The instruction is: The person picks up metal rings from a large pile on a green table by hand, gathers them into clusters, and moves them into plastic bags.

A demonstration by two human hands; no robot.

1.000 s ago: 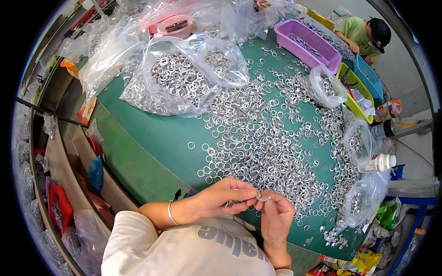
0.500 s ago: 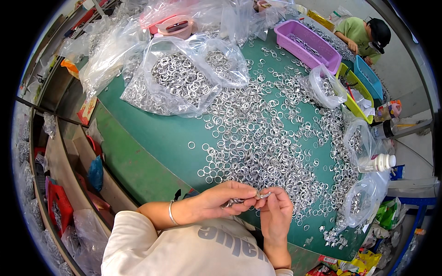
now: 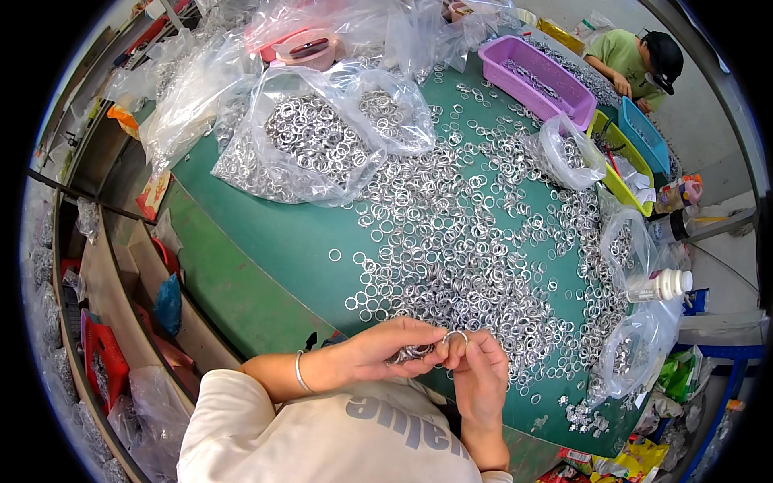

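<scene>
Two hands meet at the near edge of the green counter [image 3: 266,241], and I read them from the left. My left hand [image 3: 385,348], a thin bracelet [image 3: 299,372] on its wrist, has its fingers curled narrow around a small bunch of metal rings [image 3: 412,352], thumb pressed on top. Just right of it, touching, my right hand [image 3: 480,380] pinches a single ring [image 3: 456,335] between thumb and forefinger, held upright against the bunch. Beyond both, loose silver rings [image 3: 451,233] cover the counter's middle, with a clear bag of rings [image 3: 318,145] at upper left. Farther right stand a purple basket [image 3: 538,74], a white bottle [image 3: 662,284], and another person's green sleeve [image 3: 616,50].
</scene>
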